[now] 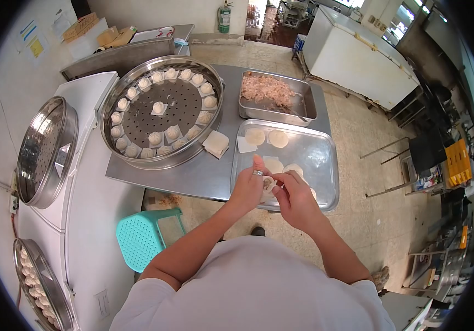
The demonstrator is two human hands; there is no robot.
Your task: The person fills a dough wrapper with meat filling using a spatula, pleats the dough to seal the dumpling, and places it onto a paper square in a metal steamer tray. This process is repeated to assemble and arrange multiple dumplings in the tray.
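Observation:
A partly closed filled bun [267, 186] of pale dough, its filling showing at the top, is between my hands. My left hand [246, 188] cups it from the left, thumb up and a ring on one finger. The fingertips of my right hand [297, 203] pinch the dough's edge. Both hands are over the near side of a metal tray [317, 157]. On that tray lie round dough wrappers [278, 138], some partly hidden by my hands, and a white paper square [245, 145]. Behind it, a deep metal pan [307, 107] holds minced filling [267, 90].
To the left, a large round steamer [215, 102] holds several shaped buns [173, 132] on paper squares. A stack of paper squares [216, 142] rests beside it. A turquoise stool [138, 240] stands below the table's front edge. More steamers [49, 151] are at far left.

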